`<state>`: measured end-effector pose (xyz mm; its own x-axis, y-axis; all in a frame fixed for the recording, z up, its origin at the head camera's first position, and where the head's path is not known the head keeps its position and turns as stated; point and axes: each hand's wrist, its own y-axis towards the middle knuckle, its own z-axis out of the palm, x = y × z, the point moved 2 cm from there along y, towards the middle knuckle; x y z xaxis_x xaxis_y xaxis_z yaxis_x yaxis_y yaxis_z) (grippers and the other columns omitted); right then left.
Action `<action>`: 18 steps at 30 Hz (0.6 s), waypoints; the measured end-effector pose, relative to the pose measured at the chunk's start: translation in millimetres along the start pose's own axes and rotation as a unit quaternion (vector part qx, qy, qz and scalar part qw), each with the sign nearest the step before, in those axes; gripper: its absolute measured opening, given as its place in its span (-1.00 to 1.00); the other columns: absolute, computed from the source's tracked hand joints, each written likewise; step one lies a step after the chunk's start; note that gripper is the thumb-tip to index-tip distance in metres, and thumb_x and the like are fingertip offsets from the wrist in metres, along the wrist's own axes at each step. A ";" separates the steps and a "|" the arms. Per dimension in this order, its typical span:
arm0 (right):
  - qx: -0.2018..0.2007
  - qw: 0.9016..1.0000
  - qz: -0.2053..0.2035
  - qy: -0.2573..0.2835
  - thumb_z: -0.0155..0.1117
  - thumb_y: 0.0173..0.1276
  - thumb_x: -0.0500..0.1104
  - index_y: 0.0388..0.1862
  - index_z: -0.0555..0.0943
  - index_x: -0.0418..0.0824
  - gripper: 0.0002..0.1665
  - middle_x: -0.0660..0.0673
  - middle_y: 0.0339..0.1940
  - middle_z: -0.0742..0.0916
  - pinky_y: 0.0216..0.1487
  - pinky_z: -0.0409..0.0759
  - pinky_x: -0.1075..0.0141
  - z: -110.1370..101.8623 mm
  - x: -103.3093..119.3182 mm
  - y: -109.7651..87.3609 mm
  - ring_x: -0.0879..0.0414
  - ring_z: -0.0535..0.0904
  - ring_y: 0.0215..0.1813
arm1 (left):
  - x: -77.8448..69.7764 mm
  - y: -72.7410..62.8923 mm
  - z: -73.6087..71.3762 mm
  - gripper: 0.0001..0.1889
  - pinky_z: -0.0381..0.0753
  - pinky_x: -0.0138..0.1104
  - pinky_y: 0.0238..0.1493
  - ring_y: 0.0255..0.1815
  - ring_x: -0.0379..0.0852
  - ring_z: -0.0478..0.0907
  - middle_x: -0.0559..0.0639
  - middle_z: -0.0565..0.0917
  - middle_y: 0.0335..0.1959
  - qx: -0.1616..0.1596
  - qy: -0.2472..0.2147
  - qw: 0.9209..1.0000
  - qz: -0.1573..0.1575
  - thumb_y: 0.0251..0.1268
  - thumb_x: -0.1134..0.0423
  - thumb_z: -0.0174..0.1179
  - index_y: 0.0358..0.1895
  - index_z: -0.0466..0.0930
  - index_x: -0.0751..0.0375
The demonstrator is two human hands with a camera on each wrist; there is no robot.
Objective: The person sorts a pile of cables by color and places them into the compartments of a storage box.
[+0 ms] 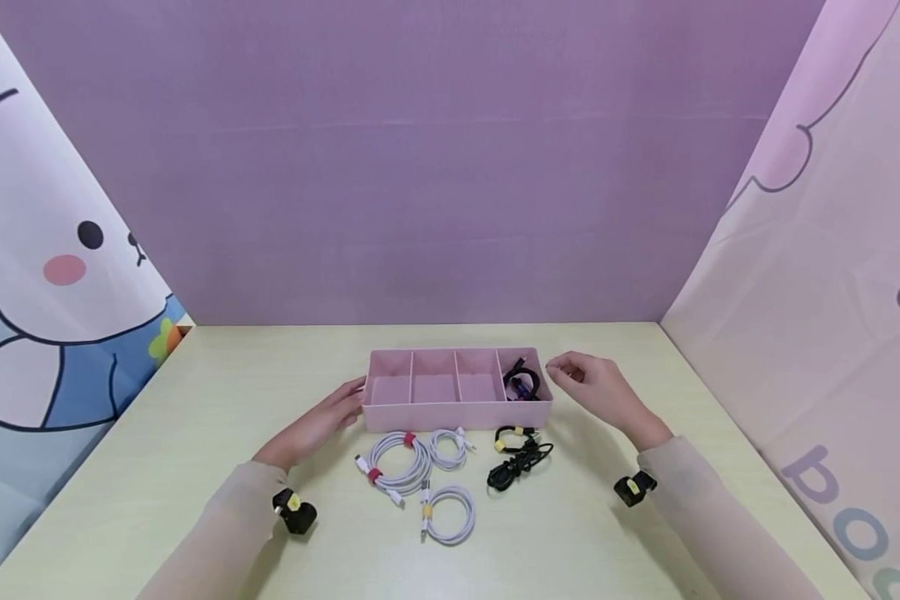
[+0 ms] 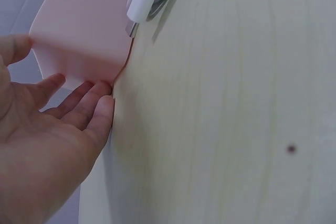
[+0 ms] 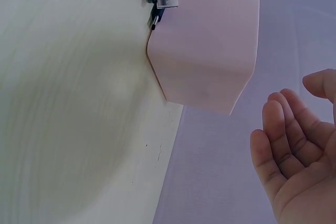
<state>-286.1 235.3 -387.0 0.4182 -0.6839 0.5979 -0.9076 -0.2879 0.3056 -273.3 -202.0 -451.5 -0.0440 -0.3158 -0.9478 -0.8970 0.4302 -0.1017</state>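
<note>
The left hand (image 1: 330,418), fingers extended, touches the left end of the pink box (image 1: 457,417). The right hand (image 1: 602,390), relaxed and empty, is just beside the right end. White cables (image 1: 423,463) and black cables (image 1: 513,469) lie in front of the box; a coiled cable (image 1: 534,378) occupies the rightmost compartment.

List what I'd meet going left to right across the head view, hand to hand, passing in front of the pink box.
Left hand → white cable with red ties → white cable with yellow tie → black cables → right hand.
</note>
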 end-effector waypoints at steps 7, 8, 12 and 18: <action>0.001 1.000 -0.019 -0.007 0.25 0.50 -0.09 -0.05 0.72 -0.24 -0.74 -0.06 -0.37 0.74 -0.36 0.57 0.30 -2.1 6.3 -2.4 0.15 0.57 -0.37 | -1.5 -0.4 -0.2 -0.36 0.04 0.03 0.54 0.55 0.21 0.09 0.19 0.05 0.61 -0.005 0.004 1.000 -0.005 0.68 -0.05 -0.26 0.64 -0.13 0.10; 0.001 1.000 -0.021 -0.007 0.25 0.50 -0.10 -0.06 0.72 -0.25 -0.74 -0.05 -0.38 0.73 -0.37 0.57 0.30 -2.4 7.1 -2.8 0.15 0.57 -0.38 | -1.6 -0.6 -0.1 -0.36 0.04 0.03 0.54 0.55 0.21 0.08 0.19 0.04 0.61 -0.004 0.003 1.000 -0.005 0.68 -0.05 -0.26 0.64 -0.13 0.10; 0.003 1.000 -0.024 -0.003 0.25 0.51 -0.08 -0.06 0.72 -0.24 -0.73 0.05 -0.43 0.70 -0.38 0.57 0.31 -1.6 9.0 -4.8 0.16 0.57 -0.40 | -1.0 -1.0 0.1 -0.36 0.04 0.06 0.54 0.55 0.23 0.07 0.21 0.03 0.61 -0.002 0.001 1.000 0.000 0.69 -0.04 -0.27 0.64 -0.14 0.12; 0.016 1.000 -0.021 0.009 0.26 0.50 -0.11 -0.08 0.73 -0.22 -0.78 0.07 -0.42 0.72 -0.39 0.58 0.33 3.2 9.0 -11.3 0.19 0.58 -0.41 | -0.7 -1.6 0.0 -0.35 0.05 0.05 0.54 0.56 0.22 0.07 0.19 0.04 0.61 -0.003 0.003 1.000 -0.001 0.68 -0.08 -0.25 0.64 -0.13 0.09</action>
<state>-272.3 230.2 -387.5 0.4567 -0.6586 0.5981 -0.8896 -0.3378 0.3074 -271.9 -202.5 -450.6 -0.0449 -0.3214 -0.9459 -0.9000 0.4239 -0.1013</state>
